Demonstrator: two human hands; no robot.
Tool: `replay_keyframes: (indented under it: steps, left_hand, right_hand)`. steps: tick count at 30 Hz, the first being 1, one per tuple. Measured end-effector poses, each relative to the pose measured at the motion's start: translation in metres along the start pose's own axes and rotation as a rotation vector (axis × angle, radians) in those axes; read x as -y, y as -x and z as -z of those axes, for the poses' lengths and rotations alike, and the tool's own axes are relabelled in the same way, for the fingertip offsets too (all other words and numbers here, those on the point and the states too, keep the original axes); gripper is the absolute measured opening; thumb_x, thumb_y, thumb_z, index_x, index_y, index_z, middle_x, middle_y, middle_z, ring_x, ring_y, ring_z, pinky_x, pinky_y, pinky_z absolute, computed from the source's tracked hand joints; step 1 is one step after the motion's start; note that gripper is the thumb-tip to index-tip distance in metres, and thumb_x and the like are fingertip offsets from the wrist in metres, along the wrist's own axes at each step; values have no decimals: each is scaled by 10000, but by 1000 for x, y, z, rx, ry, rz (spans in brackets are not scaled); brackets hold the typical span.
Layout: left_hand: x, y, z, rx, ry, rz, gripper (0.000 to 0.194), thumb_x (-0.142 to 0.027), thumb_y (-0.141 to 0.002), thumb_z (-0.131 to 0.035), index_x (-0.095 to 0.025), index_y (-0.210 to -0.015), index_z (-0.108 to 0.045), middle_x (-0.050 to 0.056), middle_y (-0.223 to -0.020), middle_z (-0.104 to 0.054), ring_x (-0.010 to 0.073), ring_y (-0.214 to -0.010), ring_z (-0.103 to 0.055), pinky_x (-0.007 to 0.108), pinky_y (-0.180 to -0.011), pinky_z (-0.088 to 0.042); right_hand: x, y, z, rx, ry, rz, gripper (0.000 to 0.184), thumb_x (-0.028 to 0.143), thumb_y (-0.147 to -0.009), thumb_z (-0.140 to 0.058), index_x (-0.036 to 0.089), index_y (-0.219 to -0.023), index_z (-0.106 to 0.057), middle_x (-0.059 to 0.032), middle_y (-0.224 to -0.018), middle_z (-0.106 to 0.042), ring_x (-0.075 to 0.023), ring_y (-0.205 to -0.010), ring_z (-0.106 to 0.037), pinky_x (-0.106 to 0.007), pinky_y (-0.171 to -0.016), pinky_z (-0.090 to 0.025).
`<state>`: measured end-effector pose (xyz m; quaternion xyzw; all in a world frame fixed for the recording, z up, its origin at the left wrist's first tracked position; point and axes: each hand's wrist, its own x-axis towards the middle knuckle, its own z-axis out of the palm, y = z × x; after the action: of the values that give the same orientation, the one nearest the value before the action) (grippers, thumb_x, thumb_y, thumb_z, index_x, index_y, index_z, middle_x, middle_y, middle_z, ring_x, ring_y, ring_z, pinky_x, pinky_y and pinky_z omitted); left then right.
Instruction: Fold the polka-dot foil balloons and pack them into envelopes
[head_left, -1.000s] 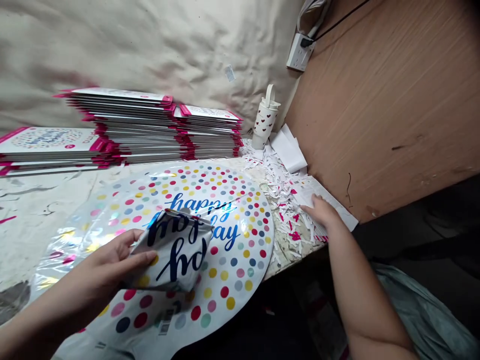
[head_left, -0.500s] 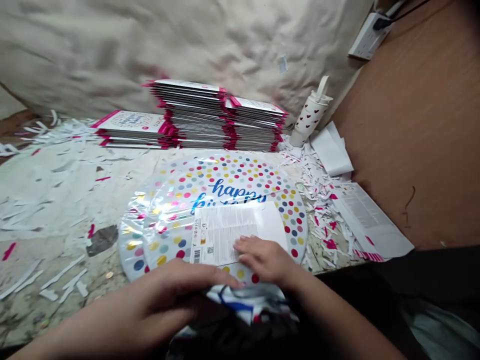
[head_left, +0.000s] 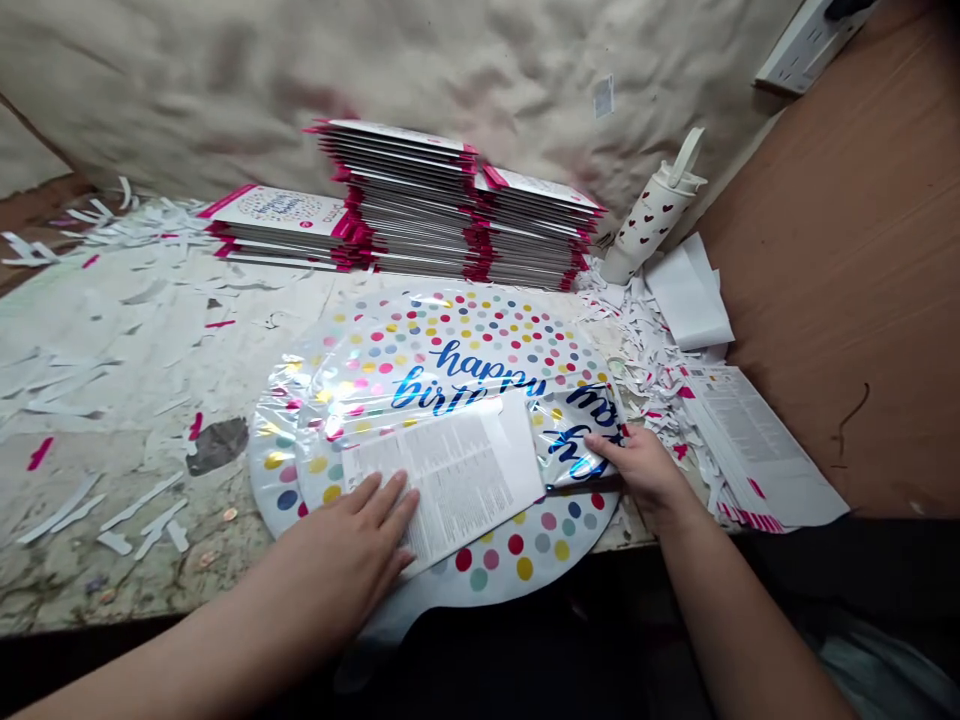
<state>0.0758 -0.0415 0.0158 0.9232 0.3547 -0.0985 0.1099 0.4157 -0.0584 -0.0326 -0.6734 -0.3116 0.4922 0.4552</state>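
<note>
A white printed paper packet (head_left: 442, 480) lies tilted on flat round foil balloons (head_left: 480, 330) with coloured dots and blue "happy birthday" lettering. My left hand (head_left: 360, 535) rests on the packet's left part, fingers stretched out flat. At the packet's right end, my right hand (head_left: 637, 465) pinches a folded foil balloon (head_left: 574, 440) with shiny blue lettering. The folded balloon's left edge meets the packet; I cannot tell whether any of it is inside.
Pink-edged packets stand in stacks (head_left: 420, 210) along the back. A white cup with hearts (head_left: 652, 220) stands right of them. Paper scraps (head_left: 150, 510) litter the table, and loose printed sheets (head_left: 750, 440) lie by the brown panel (head_left: 847, 300).
My left hand has moved onto the packet. My right hand has left the packet and moved right, now gripping the folded balloon. The packet has turned and shifted left; the view has shifted slightly.
</note>
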Motion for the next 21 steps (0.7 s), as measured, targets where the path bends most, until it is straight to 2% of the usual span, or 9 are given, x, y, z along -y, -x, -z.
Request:
replay_keyframes:
  steps: [1,3,4,6,9,11,14,21]
  left_hand:
    - [-9,-5,8,44,-18,9,366,-306,-858,-401,-114,-1033,-659,194,-1063,-643,345,-951,-610,457,-790,-474]
    - [-22,-28,25,92,-26,-10,331,-226,-862,-357,-137,-799,-669,136,-787,-662,274,-702,-621,403,-649,-475]
    - [-26,-46,31,55,-31,-61,299,-177,-843,-360,-142,-773,-648,118,-763,-640,257,-689,-598,383,-636,-462]
    - [-28,-82,34,-113,-40,-231,223,-128,-788,-414,-135,-886,-614,125,-895,-607,258,-840,-557,371,-734,-434]
    - [-21,-120,24,-226,-23,-384,169,-174,-772,-452,-137,-884,-573,125,-942,-563,254,-896,-500,376,-800,-387]
    - [-16,-126,16,-262,17,-433,125,-186,-773,-442,-151,-827,-549,109,-923,-552,243,-885,-484,377,-804,-364]
    - [-11,-120,12,-279,108,-475,123,-165,-749,-429,-170,-835,-518,76,-886,-543,220,-851,-474,366,-796,-340]
    - [-14,-121,12,-287,80,-432,136,-225,-699,-462,-169,-817,-501,90,-860,-524,242,-813,-452,384,-743,-325]
  right_hand:
    - [-1,-2,1,-8,1,13,404,376,-555,-789,124,-848,-672,-112,-870,-718,-264,-785,-680,-394,-740,-547]
    - [-2,-4,-3,-43,-1,48,405,381,-564,-780,124,-857,-668,-111,-890,-717,-269,-811,-679,-392,-751,-546]
    - [-2,-4,-7,-70,0,73,410,389,-574,-772,125,-869,-664,-111,-903,-716,-270,-825,-677,-392,-756,-545]
    - [-3,-3,-16,-133,11,126,425,412,-596,-751,127,-898,-656,-111,-918,-713,-274,-847,-672,-398,-763,-541]
    - [-5,1,-27,-201,47,189,426,444,-618,-727,129,-899,-662,-114,-904,-714,-279,-846,-670,-406,-765,-535]
    - [-7,4,-32,-216,78,221,413,443,-624,-725,130,-887,-671,-111,-890,-716,-275,-843,-668,-403,-775,-529]
    - [-8,8,-34,-225,103,253,403,437,-632,-723,128,-886,-673,-111,-888,-716,-265,-825,-670,-397,-764,-531]
    - [-3,15,-38,-356,118,309,385,408,-639,-727,130,-899,-669,-112,-917,-710,-259,-859,-662,-400,-816,-513]
